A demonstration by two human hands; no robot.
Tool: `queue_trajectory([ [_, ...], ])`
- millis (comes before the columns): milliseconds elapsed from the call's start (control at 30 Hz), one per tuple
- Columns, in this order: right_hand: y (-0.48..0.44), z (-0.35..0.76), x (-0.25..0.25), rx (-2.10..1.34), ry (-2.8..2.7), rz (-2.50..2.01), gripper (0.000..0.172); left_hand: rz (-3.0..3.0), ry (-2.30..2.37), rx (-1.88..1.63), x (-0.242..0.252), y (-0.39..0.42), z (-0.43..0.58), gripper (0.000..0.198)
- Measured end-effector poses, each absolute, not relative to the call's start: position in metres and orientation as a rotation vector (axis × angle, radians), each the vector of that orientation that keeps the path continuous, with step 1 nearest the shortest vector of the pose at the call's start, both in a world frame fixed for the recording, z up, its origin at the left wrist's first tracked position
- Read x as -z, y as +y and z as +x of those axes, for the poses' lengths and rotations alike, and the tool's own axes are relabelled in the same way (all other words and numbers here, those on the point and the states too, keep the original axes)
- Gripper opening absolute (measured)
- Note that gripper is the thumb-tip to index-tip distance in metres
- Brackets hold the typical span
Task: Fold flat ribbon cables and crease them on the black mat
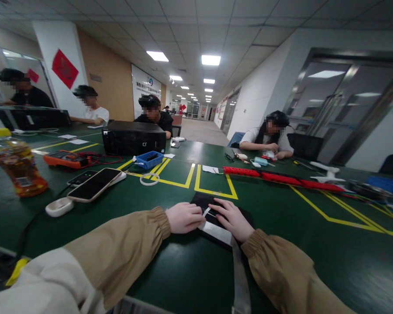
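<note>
A flat black object [203, 199] with a silvery face [220, 234] lies on the table right before me; I cannot make out its kind. My left hand [186, 217] is closed at its left side, fingertips pinching a narrow white strip [206, 212]. My right hand [234, 218] rests over the right part of the black object, fingers stretched out and apart, their tips close to the strip. From the object's near edge a long grey band [241, 274] runs down toward me. My hands cover much of the object.
On the left are a phone [96, 185], an orange multimeter [66, 159], a drink bottle [18, 168] and a white ring [149, 179]. Beyond stand a blue tray [149, 159] and a black case [134, 138]. A red bar [281, 179] lies right. Several people sit around the table.
</note>
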State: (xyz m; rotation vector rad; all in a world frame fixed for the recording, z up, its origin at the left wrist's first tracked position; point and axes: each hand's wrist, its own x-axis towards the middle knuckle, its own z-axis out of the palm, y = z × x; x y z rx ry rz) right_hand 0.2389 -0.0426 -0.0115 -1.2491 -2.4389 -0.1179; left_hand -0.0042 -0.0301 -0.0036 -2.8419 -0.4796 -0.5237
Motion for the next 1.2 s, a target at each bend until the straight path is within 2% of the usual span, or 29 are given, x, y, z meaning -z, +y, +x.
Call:
queue_trajectory([
  [533, -0.044, 0.239, 0.011, 0.096, -2.43, -1.271, 0.036, -2.868, -0.542, 0.539, 0.001, -0.031, -0.004, 0.017],
  [767, -0.03, 0.258, 0.019, 0.187, -2.196, -1.41, 0.035, -2.882, -0.555, 0.549, 0.001, -0.03, -0.004, 0.016],
  [900, -0.022, 0.269, 0.023, 0.008, -2.089, -1.522, 0.034, -2.881, -0.559, 0.569, 0.001, -0.031, -0.004, 0.016],
  [1067, -0.022, 0.268, 0.02, -0.179, -1.997, -1.572, 0.031, -2.825, -0.78, 0.643, 0.003, -0.031, -0.004, 0.014],
  [1200, -0.022, 0.265, 0.017, -0.172, -1.959, -1.595, 0.031, -2.769, -1.068, 0.677, 0.006, -0.034, -0.003, 0.028],
])
